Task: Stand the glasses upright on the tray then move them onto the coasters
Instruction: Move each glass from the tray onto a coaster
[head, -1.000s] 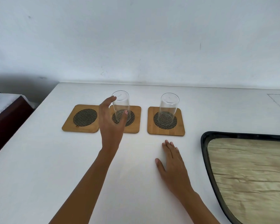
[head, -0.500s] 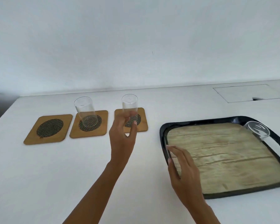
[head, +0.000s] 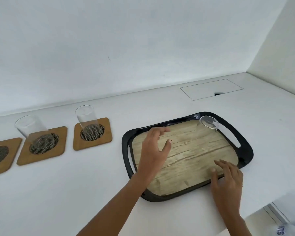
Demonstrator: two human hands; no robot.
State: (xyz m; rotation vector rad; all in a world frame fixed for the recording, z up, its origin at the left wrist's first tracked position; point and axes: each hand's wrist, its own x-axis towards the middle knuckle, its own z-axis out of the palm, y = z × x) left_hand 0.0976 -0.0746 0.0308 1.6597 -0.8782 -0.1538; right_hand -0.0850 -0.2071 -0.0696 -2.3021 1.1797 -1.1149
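The fingers (head: 162,130) of the left hand (head: 153,150) are spread and curled in an open reach above the left part of the tray, holding nothing. The right hand (head: 228,181) rests at the tray's near right edge, its fingers (head: 220,163) loosely extended on the wood-patterned floor, also pinching nothing. The last glass (head: 207,126) lies on its side in the far right corner of the black-rimmed tray (head: 126,145), its round end turned toward the camera, well apart from both hands. Two other glasses (head: 87,120) already stand upright on the bamboo coasters (head: 92,135) to the left on the white counter (head: 58,193); a third coaster (head: 0,155) at the far left edge is bare and probably waits for this one. The lying glass looks thin-walled, light, rigid, smooth and breakable, and it may roll if nudged. A sound hold would be around the mid-wall, thumb opposite fingers, tipping it onto its base before lifting.
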